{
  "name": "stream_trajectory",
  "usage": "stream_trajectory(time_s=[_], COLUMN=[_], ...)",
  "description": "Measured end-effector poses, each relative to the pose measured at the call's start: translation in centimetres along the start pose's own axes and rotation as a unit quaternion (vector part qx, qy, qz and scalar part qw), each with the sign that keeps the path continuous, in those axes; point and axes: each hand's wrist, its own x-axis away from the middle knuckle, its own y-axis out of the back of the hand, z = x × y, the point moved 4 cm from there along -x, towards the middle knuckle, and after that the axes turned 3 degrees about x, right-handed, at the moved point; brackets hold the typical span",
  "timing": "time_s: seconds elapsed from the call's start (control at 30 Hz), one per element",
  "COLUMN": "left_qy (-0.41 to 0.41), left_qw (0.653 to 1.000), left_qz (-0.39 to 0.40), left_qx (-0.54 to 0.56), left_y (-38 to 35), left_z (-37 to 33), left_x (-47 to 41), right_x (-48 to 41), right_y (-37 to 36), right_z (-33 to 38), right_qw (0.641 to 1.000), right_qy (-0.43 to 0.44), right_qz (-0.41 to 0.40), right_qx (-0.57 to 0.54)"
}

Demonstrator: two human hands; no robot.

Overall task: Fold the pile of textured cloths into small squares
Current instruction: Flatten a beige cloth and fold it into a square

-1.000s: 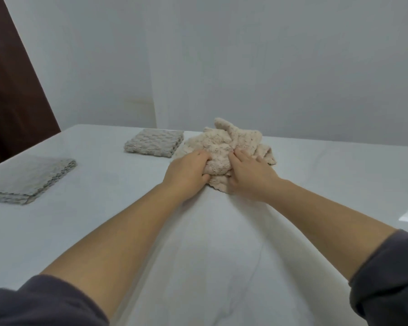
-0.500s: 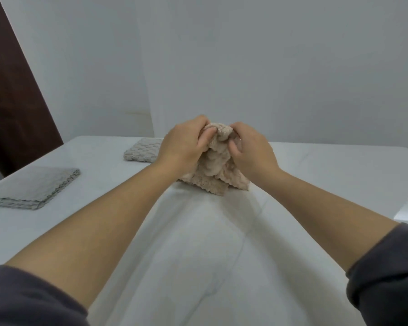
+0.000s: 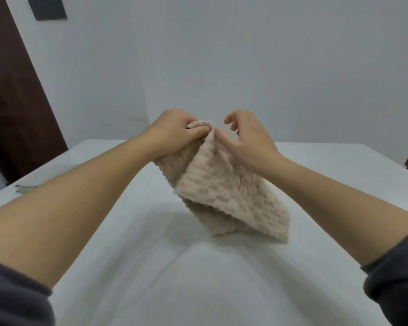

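A beige textured cloth (image 3: 231, 196) hangs in the air above the white table (image 3: 198, 278), bunched at its top and draping down to the right. My left hand (image 3: 174, 132) grips the bunched top edge. My right hand (image 3: 247, 140) is just right of that edge, thumb touching the cloth and fingers spread and curled, not closed on it. The cloth's lower corner hangs close to the table top. Both forearms reach in from the bottom corners, with dark sleeves pushed up.
A sliver of a grey folded cloth (image 3: 24, 188) peeks out behind my left forearm at the table's left side. A dark wooden door (image 3: 14, 90) stands at the left, and a white wall runs behind the table.
The cloth went from the table up into the air and has opened out, hanging lower. My right hand has loosened its grip and spread its fingers. The view tilted up, hiding the folded cloths.
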Motion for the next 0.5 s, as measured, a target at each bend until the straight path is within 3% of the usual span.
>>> stream_trajectory(time_s=[0.13,0.3,0.4,0.5], left_qy=[0.060,0.104,0.082,0.005], left_qw=[0.996,0.991,0.991,0.975], left_qz=[0.042,0.078,0.108,0.167], left_qx=[-0.052,0.025,-0.005,-0.145], left_y=[0.1,-0.3,0.0,0.2], left_z=[-2.6,-4.4,-4.6,-3.7], left_x=[0.8,1.3,1.6,2.2], right_x=[4.3,6.6,6.3,5.5], right_y=[0.4,-0.8,-1.0,-0.5], right_z=[2.3,3.3,2.8,1.3], right_qw=[0.999,0.988,0.980,0.987], right_qy=[-0.031,-0.100,-0.113,-0.070], right_qz=[0.020,0.086,0.112,0.139], right_qx=[-0.031,-0.081,-0.122,-0.041])
